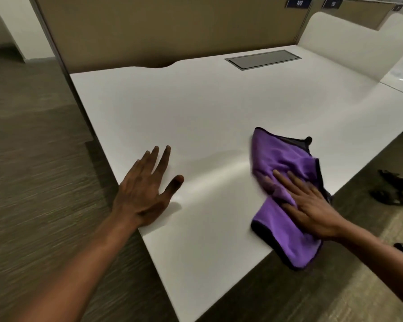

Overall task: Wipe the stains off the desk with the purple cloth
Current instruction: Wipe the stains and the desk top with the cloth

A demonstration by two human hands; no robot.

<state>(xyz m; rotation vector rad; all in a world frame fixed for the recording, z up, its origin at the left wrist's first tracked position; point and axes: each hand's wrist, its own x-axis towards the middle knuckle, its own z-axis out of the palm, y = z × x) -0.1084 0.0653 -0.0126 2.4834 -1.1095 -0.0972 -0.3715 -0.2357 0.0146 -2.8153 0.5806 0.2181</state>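
Purple cloth (286,182) sits bunched at tabletop's (196,108) near right edge, w/ my right hand (312,205) spread flat on it, pressing, not gripping. Left hand (144,189) open, palm down, bracing at left edge. No stains visible. I'd use overlapping strokes, even pressure.

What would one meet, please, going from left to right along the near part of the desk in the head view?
Carpeted floor → left hand, flat on the white desk → bare desk surface → purple cloth with the right hand pressed on it → dark items on the floor.
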